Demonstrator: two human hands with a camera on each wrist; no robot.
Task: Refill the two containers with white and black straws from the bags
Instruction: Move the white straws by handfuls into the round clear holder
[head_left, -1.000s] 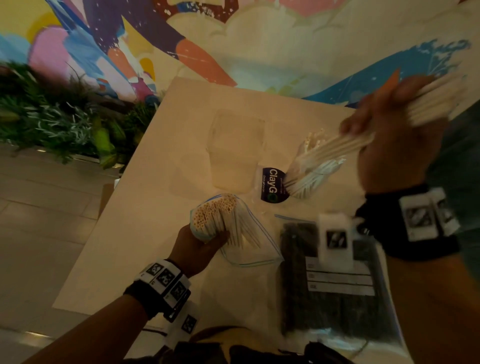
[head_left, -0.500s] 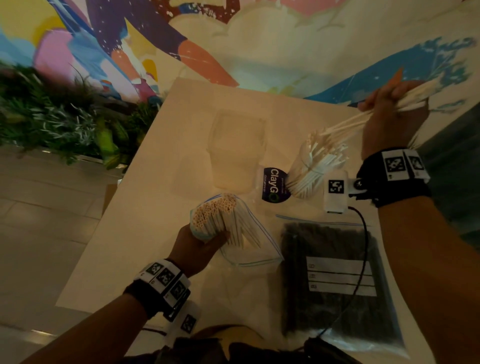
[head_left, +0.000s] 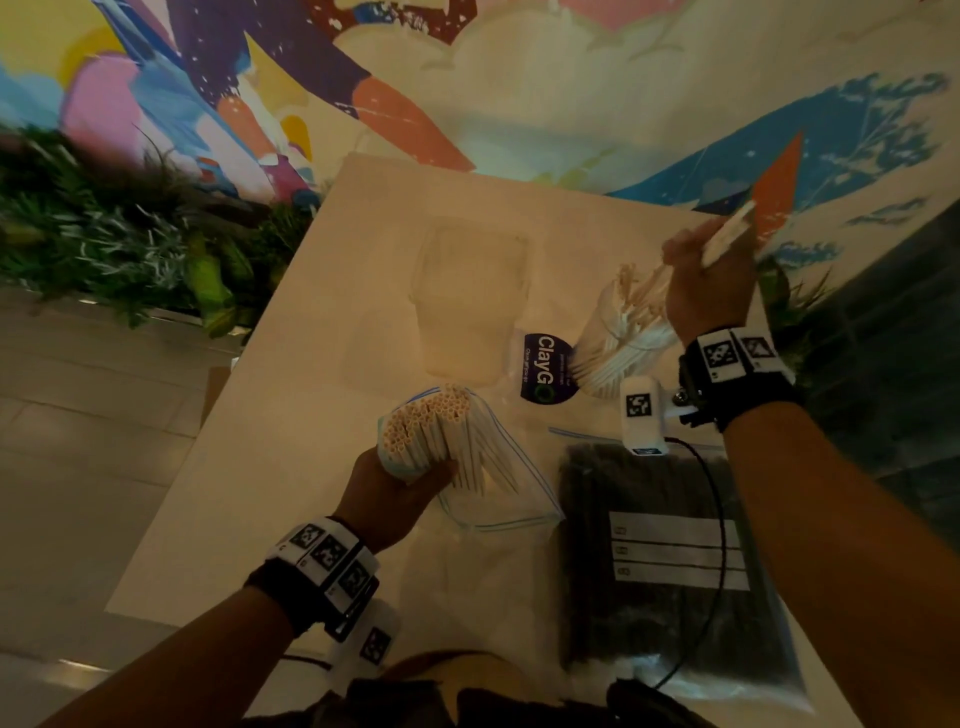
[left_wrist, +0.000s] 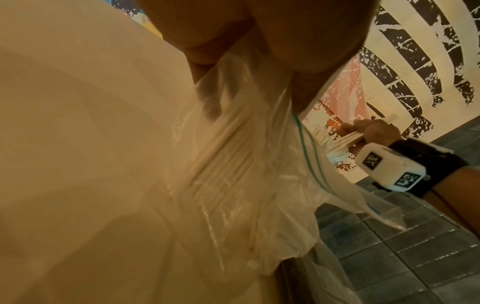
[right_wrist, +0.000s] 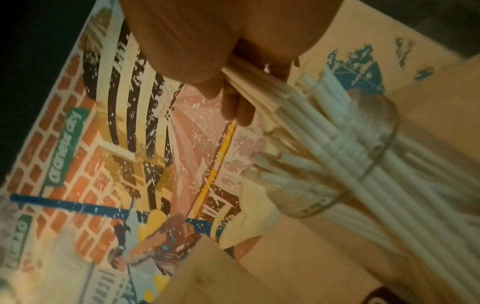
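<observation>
My left hand (head_left: 395, 493) grips a clear zip bag (head_left: 498, 467) of white straws (head_left: 431, 421) near the table's front, the straw ends pointing up; the bag (left_wrist: 241, 164) fills the left wrist view. My right hand (head_left: 709, 275) holds a bundle of white straws (head_left: 727, 234) whose lower ends sit inside a clear round container (head_left: 618, 338) that holds several white straws. The right wrist view shows the fingers (right_wrist: 233, 102) curled round that bundle above the container's rim (right_wrist: 376, 160). A second clear container (head_left: 470, 296) stands empty to the left. A bag of black straws (head_left: 670, 556) lies flat at front right.
A dark round "ClayGo" sticker (head_left: 545, 369) lies between the containers. The pale table (head_left: 291, 415) ends at left above a tiled floor. Green plants (head_left: 114, 239) line the floor below a painted mural wall (head_left: 519, 93). A cable (head_left: 719, 519) crosses the black-straw bag.
My right hand has moved away and down over the round container, sliding the bundle of white straws deeper into it. The left hand and its bag have stayed put.
</observation>
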